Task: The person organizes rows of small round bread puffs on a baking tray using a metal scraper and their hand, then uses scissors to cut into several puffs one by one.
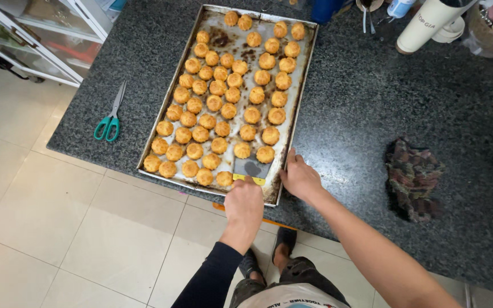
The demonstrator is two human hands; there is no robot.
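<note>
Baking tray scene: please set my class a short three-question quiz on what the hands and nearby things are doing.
1. True or false: the right hand rests on the near right corner of the baking tray.
2. What does the left hand hold against the tray: A a scraper, B the scissors, C a cloth?
3. Fill in: the green-handled scissors lie on the counter to the ____ of the tray.

Key
1. True.
2. A; its flat blade lies on the tray floor just before the nearest pastries.
3. Left; the crumpled cloth lies to the right.
</note>
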